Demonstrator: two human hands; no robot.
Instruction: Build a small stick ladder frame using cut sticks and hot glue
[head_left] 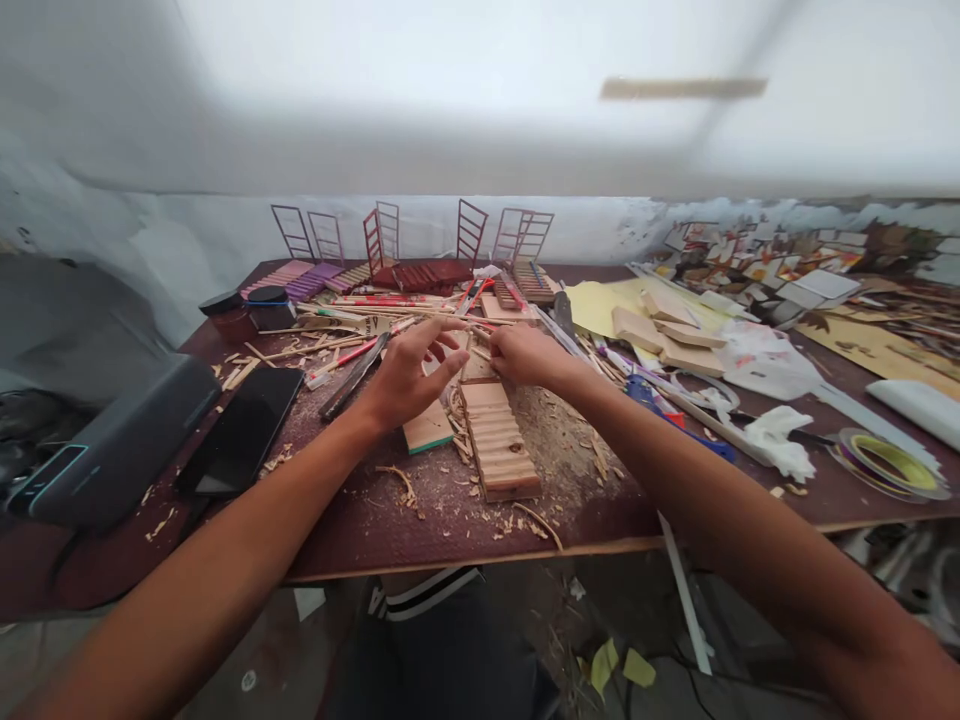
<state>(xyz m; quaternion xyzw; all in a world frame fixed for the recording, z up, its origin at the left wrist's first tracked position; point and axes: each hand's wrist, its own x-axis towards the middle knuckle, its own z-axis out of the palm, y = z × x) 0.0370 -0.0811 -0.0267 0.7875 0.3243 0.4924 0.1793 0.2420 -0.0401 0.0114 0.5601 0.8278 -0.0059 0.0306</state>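
My left hand (416, 365) hovers over the wood pieces mid-table, its fingers apart and nothing visible in them. To its right, my right hand (525, 352) is closed, fingertips curled down near thin wooden sticks; what it grips is hidden. Just in front of the hands lies a grooved wooden block (499, 440), with curled shavings along its left side. Beside it is a flat wood piece with a green edge (429, 428), partly under my left hand. A dark, long-bladed tool (354, 382) rests left of my left wrist.
A phone (244, 430) and a black box-shaped device (127, 440) lie left. Small ladder-like frames (471, 230) stand at the back. Right are wooden blocks (671, 335), a blue tool (652, 405), a plastic bag (765, 360) and a spool (889, 465). Shavings litter the table.
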